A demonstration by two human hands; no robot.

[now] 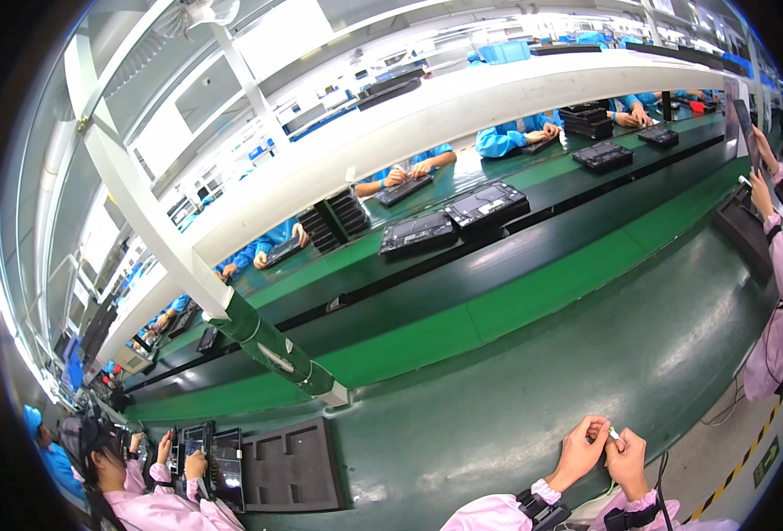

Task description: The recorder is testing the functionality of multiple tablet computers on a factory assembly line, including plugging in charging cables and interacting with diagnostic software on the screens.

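Note:
Low on the right, above the green table, my two hands are close together, fingers closed. Between the fingertips shows a small white-and-green piece, too small to name. My left hand pinches at its left side, and my right hand grips it from the right. Both forearms come from the lower edge in pink sleeves with black bands at the wrists. A black cable hangs beside my right wrist.
A black foam tray lies left, beside a co-worker in pink handling dark panels. A green-wrapped post stands on the table. Beyond runs a conveyor with open electronic units and several workers in blue. Another person in pink stands far right.

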